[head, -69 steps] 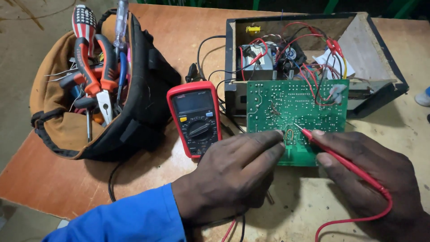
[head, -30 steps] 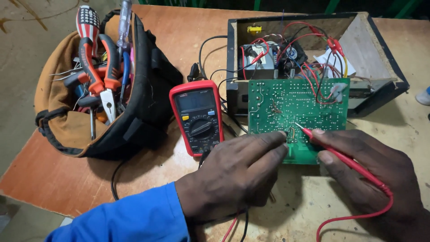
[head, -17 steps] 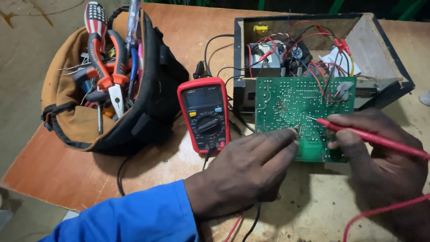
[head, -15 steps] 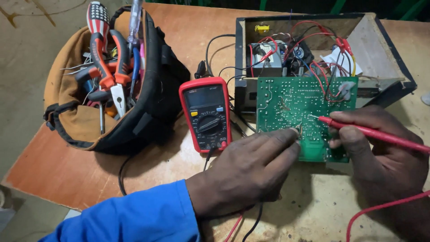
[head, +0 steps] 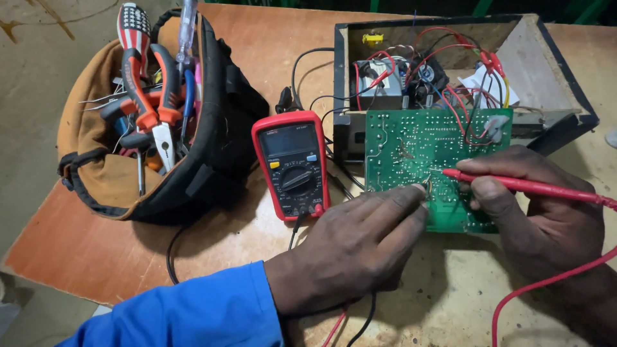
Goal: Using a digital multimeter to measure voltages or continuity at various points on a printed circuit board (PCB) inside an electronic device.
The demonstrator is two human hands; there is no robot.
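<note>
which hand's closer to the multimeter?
Left. The left hand lies just right of and below the multimeter, close to its lower corner. The right hand holds the red probe farther right, across the green board.

Red probe, held in right hand; green circuit board beneath; red-cased multimeter above blue-sleeved left hand.
</note>
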